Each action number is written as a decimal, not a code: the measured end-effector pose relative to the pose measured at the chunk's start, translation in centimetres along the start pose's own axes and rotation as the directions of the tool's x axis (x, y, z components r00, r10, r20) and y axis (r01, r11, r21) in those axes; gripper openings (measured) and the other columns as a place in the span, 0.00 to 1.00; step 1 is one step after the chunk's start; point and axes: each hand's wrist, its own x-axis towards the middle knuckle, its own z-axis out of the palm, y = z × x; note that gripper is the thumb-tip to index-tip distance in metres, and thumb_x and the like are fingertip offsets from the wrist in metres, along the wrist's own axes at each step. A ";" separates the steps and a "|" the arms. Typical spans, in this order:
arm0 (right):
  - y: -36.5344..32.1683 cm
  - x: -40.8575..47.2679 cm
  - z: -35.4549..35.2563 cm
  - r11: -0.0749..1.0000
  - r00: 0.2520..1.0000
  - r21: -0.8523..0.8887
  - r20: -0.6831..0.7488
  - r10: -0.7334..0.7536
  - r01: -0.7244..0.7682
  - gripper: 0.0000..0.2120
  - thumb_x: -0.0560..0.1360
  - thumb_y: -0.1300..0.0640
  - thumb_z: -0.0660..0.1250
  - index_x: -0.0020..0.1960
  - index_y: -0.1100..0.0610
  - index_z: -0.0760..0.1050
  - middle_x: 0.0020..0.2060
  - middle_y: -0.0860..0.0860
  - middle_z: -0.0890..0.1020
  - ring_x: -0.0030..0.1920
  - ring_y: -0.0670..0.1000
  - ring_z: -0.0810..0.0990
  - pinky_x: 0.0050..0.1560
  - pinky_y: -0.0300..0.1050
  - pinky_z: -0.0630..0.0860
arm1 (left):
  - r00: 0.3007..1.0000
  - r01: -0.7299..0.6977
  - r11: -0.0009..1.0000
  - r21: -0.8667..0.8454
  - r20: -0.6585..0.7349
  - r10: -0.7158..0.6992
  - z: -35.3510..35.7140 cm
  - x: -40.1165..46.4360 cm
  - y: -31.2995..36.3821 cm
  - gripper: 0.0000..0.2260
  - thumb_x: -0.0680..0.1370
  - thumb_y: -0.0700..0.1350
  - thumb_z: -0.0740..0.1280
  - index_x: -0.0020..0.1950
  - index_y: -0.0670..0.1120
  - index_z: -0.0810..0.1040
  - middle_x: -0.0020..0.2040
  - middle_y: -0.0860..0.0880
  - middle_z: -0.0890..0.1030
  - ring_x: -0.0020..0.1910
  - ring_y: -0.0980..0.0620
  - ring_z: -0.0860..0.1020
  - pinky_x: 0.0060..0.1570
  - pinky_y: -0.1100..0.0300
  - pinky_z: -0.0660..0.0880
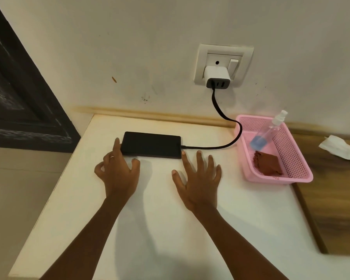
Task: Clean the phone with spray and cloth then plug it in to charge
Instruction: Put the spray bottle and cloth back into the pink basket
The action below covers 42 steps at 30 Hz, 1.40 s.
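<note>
A black phone [151, 144] lies flat on the white table [160, 219]. A black cable [226, 126] runs from its right end up to a white charger [217, 76] seated in the wall socket [223, 65]. My left hand [117, 168] rests at the phone's near left corner, fingers spread, index fingertip touching its left end. Just below the phone's right corner hovers my right hand [198, 178], open, index fingertip at the corner. The clear spray bottle [268, 131] and a brown cloth [268, 163] sit in the pink basket [297, 176].
The pink basket stands at the table's right side against the wall. A wooden surface [335, 209] with a crumpled white tissue [340, 149] lies further right. A dark door panel [18, 93] stands to the left, beyond the table's left edge.
</note>
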 end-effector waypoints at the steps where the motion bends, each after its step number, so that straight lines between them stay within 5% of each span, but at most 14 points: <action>1: 0.0 0.0 0.0 1.000 1.000 -0.011 0.002 -0.006 0.006 0.30 0.75 0.34 0.44 0.73 0.45 0.60 0.71 0.56 0.66 0.71 0.63 0.62 0.67 0.66 0.58 | 1.000 -0.020 1.000 0.018 -0.002 0.020 0.1 -0.1 -0.1 0.30 0.76 0.47 0.67 0.75 0.46 0.60 0.64 0.41 0.74 0.65 0.41 0.70 0.68 0.45 0.57; 8: 0.3 0.2 0.6 0.999 0.998 -0.030 0.050 -0.027 0.029 0.33 0.74 0.31 0.40 0.74 0.44 0.53 0.73 0.55 0.62 0.72 0.61 0.59 0.68 0.66 0.55 | 0.993 -0.118 0.990 0.071 0.015 0.117 0.1 -0.6 -0.3 0.33 0.75 0.50 0.66 0.76 0.46 0.56 0.69 0.42 0.71 0.68 0.42 0.68 0.70 0.46 0.58; 13: 0.1 0.2 0.5 0.999 0.998 -0.035 0.062 -0.016 0.018 0.33 0.73 0.30 0.39 0.74 0.43 0.52 0.73 0.55 0.63 0.72 0.61 0.59 0.67 0.66 0.55 | 0.983 -0.182 0.975 0.124 0.051 0.177 0.1 -0.4 -0.6 0.35 0.72 0.56 0.57 0.78 0.50 0.51 0.76 0.44 0.63 0.73 0.43 0.62 0.70 0.43 0.56; 42: 0.6 1.3 0.3 0.999 0.990 -0.046 0.138 -0.005 0.011 0.38 0.68 0.26 0.37 0.74 0.40 0.46 0.73 0.53 0.61 0.72 0.59 0.58 0.66 0.67 0.54 | 0.973 -0.218 0.950 0.226 0.132 0.191 0.8 0.0 -0.5 0.36 0.73 0.61 0.52 0.78 0.55 0.44 0.78 0.42 0.54 0.76 0.42 0.57 0.71 0.41 0.54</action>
